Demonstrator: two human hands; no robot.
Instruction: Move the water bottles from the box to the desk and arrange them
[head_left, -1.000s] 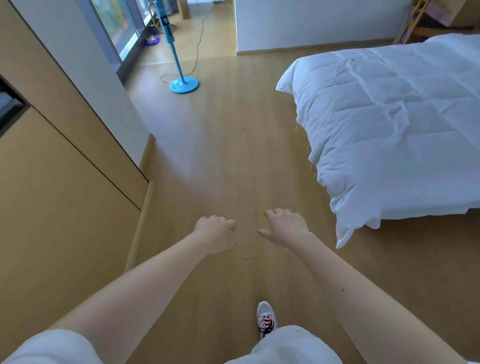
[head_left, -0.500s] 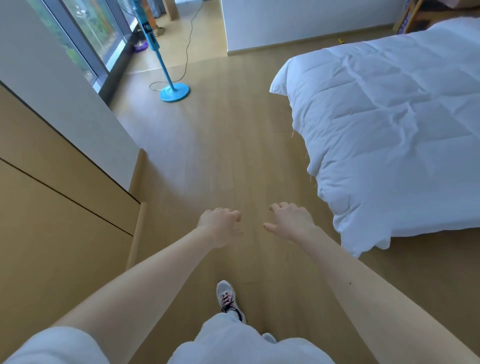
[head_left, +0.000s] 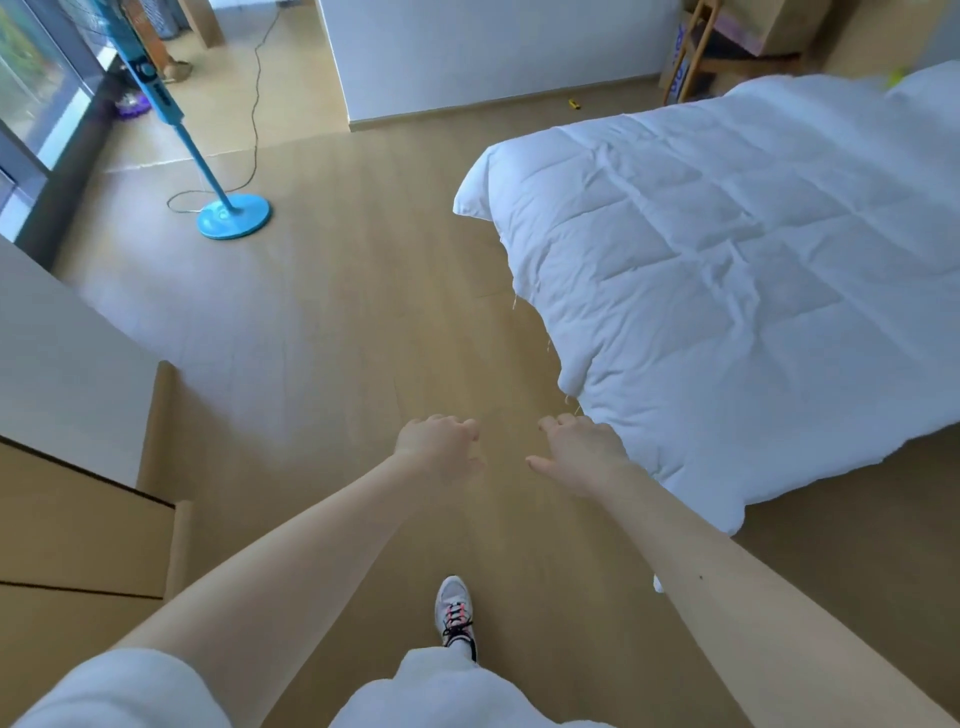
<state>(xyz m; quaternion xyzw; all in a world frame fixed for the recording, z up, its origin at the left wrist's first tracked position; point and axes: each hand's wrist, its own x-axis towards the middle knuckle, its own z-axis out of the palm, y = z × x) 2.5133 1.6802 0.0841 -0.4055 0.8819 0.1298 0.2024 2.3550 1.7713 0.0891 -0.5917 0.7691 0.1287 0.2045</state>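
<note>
Wooden floor (head_left: 337, 322) fills the frame. A bed (head_left: 727, 270) under a white duvet takes the right side, and a blue standing fan (head_left: 192, 150) the upper left. At lower centre, the left hand (head_left: 441, 447) and right hand (head_left: 576, 454) hang side by side, apart, fingers loosely curled, holding nothing. I cannot tell where the water bottles are.

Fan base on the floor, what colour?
Light blue, like its pole. The fan base shows in the head view, upper left.

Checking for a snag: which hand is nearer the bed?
The right hand, close beside the duvet's hanging edge; the left hand is farther off, over the floor.
</note>
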